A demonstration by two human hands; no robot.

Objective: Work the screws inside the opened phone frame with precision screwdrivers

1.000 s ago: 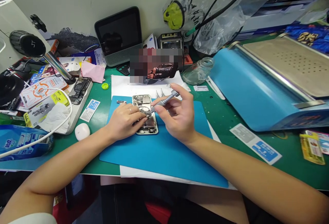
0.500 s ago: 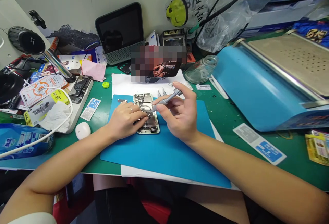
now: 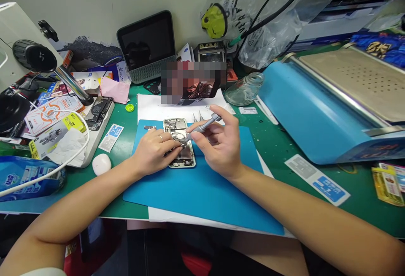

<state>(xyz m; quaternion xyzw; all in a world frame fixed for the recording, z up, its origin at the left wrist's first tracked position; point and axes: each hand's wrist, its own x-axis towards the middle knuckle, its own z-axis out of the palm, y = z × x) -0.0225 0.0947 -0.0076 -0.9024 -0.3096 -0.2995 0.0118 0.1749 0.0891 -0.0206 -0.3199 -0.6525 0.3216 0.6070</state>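
Observation:
An opened smartphone (image 3: 183, 161) lies on the blue mat (image 3: 202, 191), its inner parts exposed. My right hand (image 3: 221, 145) holds a grey precision screwdriver (image 3: 205, 127) at a slant, the index finger on its end cap. The driver's tip points down-left to the middle of the phone, close to my left fingertips. My left hand (image 3: 156, 151), with a ring on one finger, is closed at the phone's left side. Its fingertips pinch a small dark part over the phone, too small to name. A shiny ring-shaped piece (image 3: 179, 136) shows beside those fingers.
Two thin bits (image 3: 197, 116) stand behind the phone, and a small metal part (image 3: 149, 127) lies on the mat. A glass jar (image 3: 245, 89) and a blue machine (image 3: 303, 115) are to the right. Boxes (image 3: 58, 134), a microscope stand (image 3: 74, 84) and a white earbud case (image 3: 101, 163) sit left.
The view shifts slightly. Both hands stay at the phone in nearly the same pose, with the screwdriver still in my right hand.

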